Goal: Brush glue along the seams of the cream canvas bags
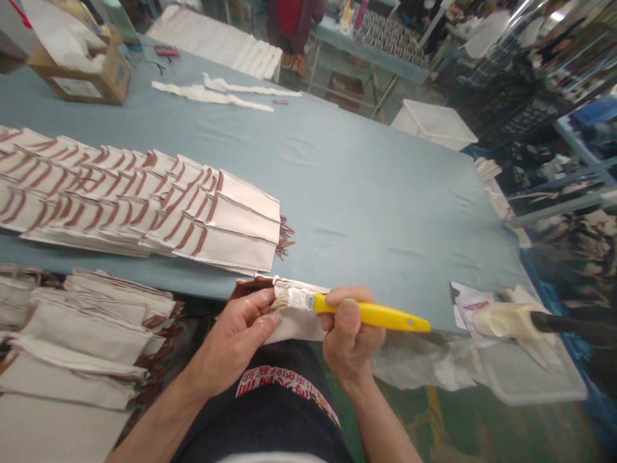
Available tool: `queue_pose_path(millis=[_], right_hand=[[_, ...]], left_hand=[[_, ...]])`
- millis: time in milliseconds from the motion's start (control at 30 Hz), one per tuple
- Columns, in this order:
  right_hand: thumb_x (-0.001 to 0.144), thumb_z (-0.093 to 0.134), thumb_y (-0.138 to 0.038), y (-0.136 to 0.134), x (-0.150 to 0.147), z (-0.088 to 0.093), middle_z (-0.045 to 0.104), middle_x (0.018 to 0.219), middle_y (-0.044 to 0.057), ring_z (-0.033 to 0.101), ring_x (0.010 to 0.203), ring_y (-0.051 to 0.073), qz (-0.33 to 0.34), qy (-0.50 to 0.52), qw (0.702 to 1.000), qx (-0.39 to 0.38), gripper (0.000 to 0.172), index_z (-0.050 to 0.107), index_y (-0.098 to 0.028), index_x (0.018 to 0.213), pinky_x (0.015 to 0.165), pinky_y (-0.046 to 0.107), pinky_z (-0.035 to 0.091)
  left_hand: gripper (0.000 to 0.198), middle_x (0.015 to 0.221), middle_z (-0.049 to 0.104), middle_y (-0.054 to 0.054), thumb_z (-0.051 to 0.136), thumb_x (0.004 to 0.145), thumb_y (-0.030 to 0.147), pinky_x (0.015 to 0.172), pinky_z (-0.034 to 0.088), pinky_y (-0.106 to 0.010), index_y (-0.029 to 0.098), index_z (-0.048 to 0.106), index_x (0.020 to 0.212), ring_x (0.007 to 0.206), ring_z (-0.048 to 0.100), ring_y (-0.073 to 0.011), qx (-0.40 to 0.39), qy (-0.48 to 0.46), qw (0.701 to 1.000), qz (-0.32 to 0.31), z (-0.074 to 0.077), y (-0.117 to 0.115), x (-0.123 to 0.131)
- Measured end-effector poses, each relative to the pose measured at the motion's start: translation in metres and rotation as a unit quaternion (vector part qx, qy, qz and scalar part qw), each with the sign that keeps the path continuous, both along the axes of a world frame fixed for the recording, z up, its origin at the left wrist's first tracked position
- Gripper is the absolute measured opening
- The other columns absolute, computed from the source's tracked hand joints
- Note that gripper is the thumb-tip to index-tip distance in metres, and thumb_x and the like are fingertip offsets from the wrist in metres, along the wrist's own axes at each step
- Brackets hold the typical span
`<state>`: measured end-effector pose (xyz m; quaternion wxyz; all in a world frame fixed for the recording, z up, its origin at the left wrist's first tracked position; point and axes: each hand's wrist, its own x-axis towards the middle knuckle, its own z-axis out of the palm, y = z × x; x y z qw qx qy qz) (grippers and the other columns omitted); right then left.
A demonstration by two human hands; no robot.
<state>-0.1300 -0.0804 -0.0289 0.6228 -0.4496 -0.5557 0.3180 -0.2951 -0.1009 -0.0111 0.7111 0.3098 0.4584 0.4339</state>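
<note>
The dark apron (270, 424) with red and white lettering is nearest the camera. The left forearm enters from the lower left and slopes up to the right; the right forearm enters from the lower right and slopes up to the left. Both hands meet in front of the apron, at the near edge of the table.

Left hand (236, 337): back of the hand toward the camera, thumb and forefinger extended to the right and nearly closed, gripping the left part of the fabric piece (299, 325). White residue marks the fingertips. The remaining fingers are hidden.

Right hand (349, 331): fingers curled, thumb pressed on the handle of the brush (385, 316), grip closed. The yellow handle points right, its end slightly lower; the white-coated bristle end points left and lies against the upper part of the fabric piece, just beside the left fingertips.

The fabric piece is off-white with a brown part at its far left, positioned between the two hands.

To the left, below table level, lie stacked fabric pieces (96, 315). Beyond the hands, overlapping brown-striped fabric pieces (241, 218) cover the left of the blue-grey table (376, 206). Farther back are pale strips (216, 96) and a cardboard box (108, 80).
</note>
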Motion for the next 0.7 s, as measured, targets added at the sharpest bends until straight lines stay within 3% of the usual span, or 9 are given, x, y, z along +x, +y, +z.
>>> queue_pose_path(millis=[200, 367, 567, 700], right_hand=[[0.111, 0.054, -0.04, -0.002, -0.008, -0.009, 0.054, 0.058, -0.008, 0.05, 0.04, 0.009, -0.004, 0.009, 1.0, 0.024, 0.025, 0.066, -0.023, 0.097, 0.041, 0.019, 0.042], [0.113, 0.051, -0.039, 0.002, -0.011, -0.011, 0.054, 0.059, -0.007, 0.05, 0.041, 0.009, 0.003, -0.036, 0.998, 0.055, 0.026, 0.065, -0.023, 0.098, 0.041, 0.02, 0.042], [0.113, 0.051, -0.041, 0.008, -0.016, -0.005, 0.057, 0.061, -0.006, 0.052, 0.042, 0.009, -0.036, -0.075, 0.994, 0.069, 0.031, 0.065, -0.021, 0.093, 0.043, 0.021, 0.046], [0.113, 0.049, -0.042, 0.011, -0.017, 0.005, 0.054, 0.057, -0.008, 0.052, 0.041, 0.009, -0.069, -0.092, 0.991, 0.067, 0.033, 0.064, -0.02, 0.093, 0.043, 0.02, 0.046]], left_hand=[[0.008, 0.062, 0.06, 0.006, 0.086, 0.08, 0.022, 0.046, 0.03, -0.018, 0.02, 0.081, 0.087, 0.051, 0.036, -0.0072, -0.014, -0.017, 1.0, 0.022, -0.007, -0.006, -0.005], [0.015, 0.054, 0.049, 0.008, 0.089, 0.076, 0.023, 0.042, 0.021, -0.019, 0.019, 0.075, 0.074, 0.048, 0.029, -0.0073, -0.028, -0.016, 0.999, 0.02, -0.001, -0.004, -0.006], [0.015, 0.064, 0.063, 0.005, 0.088, 0.077, 0.027, 0.048, 0.033, -0.019, 0.018, 0.077, 0.083, 0.053, 0.042, -0.0091, -0.027, 0.001, 1.0, 0.013, 0.003, -0.001, -0.008], [0.014, 0.057, 0.059, 0.005, 0.086, 0.081, 0.03, 0.046, 0.028, -0.019, 0.018, 0.079, 0.08, 0.05, 0.037, -0.0081, -0.01, 0.01, 1.0, 0.013, 0.0, -0.001, -0.01]])
